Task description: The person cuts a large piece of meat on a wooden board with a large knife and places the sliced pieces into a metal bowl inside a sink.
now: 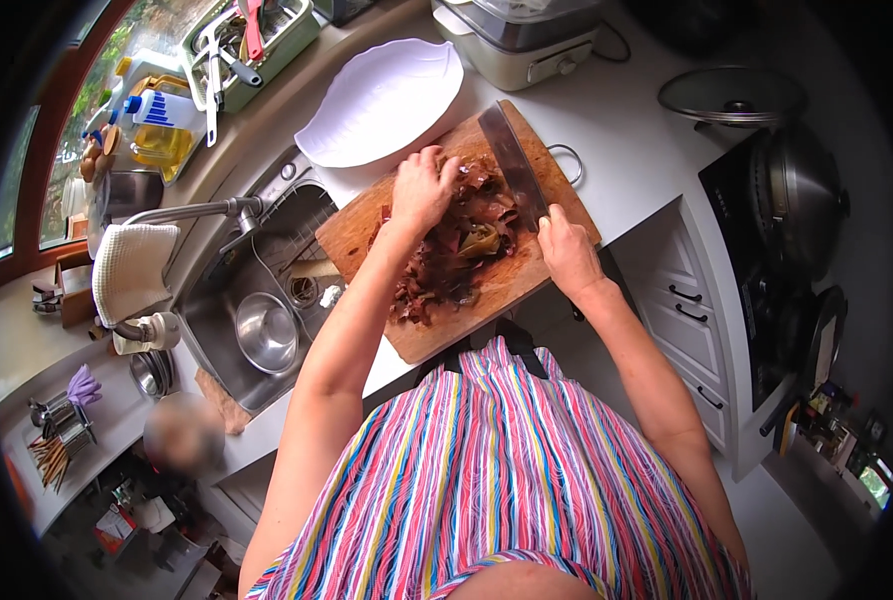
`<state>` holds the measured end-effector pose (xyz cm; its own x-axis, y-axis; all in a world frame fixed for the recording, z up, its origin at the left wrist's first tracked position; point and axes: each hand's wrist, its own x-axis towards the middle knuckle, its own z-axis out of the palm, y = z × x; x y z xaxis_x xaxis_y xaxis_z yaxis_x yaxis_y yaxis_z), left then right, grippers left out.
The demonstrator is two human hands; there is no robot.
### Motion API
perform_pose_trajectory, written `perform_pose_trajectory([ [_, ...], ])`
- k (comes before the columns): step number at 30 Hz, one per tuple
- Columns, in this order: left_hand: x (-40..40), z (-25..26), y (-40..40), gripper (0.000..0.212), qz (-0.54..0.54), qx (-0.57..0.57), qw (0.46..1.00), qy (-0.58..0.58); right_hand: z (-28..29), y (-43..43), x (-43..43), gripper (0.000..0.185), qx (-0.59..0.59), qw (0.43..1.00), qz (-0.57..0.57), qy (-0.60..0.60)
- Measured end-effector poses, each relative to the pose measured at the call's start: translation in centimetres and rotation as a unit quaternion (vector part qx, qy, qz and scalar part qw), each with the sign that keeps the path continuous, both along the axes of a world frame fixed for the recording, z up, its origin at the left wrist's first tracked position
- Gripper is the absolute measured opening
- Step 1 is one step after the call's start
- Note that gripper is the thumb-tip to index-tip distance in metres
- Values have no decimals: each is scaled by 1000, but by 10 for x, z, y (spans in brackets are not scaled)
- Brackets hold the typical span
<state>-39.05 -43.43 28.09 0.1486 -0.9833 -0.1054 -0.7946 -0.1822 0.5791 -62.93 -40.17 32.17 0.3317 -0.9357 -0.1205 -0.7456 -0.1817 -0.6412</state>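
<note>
On a wooden cutting board (364,217) lies a heap of chopped dark reddish-brown food (446,262), perhaps cooked meat, with a paler greenish piece in it. My right hand (568,251) grips the handle of a cleaver (514,165) at the board's right side. The blade points away from me, just right of the heap. My left hand (425,189) rests on the far left part of the heap, fingers somewhat apart; what lies under its palm is hidden. Beyond the board sits a large white leaf-shaped plate (386,101).
Left of the board is a steel sink (213,330) holding a metal bowl (266,332), with a faucet (244,214) above. A white kitchen appliance (521,56) stands at the back. On the right are a cooktop (731,195), a lidded pan (806,202) and a glass lid (731,94).
</note>
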Motion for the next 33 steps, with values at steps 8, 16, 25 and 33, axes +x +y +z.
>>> perform_pose_trajectory([
  [8, -33, 3, 15, 22, -107, -162, 980, 47, 31, -3, 10, 19, 26, 994, 51, 92],
  [16, -28, -17, 20, 9, -146, -153, 977, 3, 8, -4, 14, 22, 71, 984, 98, 131],
  [25, -23, 10, 28, 6, -142, -199, 966, 82, -29, 4, 9, 22, 36, 998, 32, 28],
  [33, 44, -15, 37, 34, 108, -39, 985, 131, 2, 10, 12, 19, -20, 999, 36, -4],
])
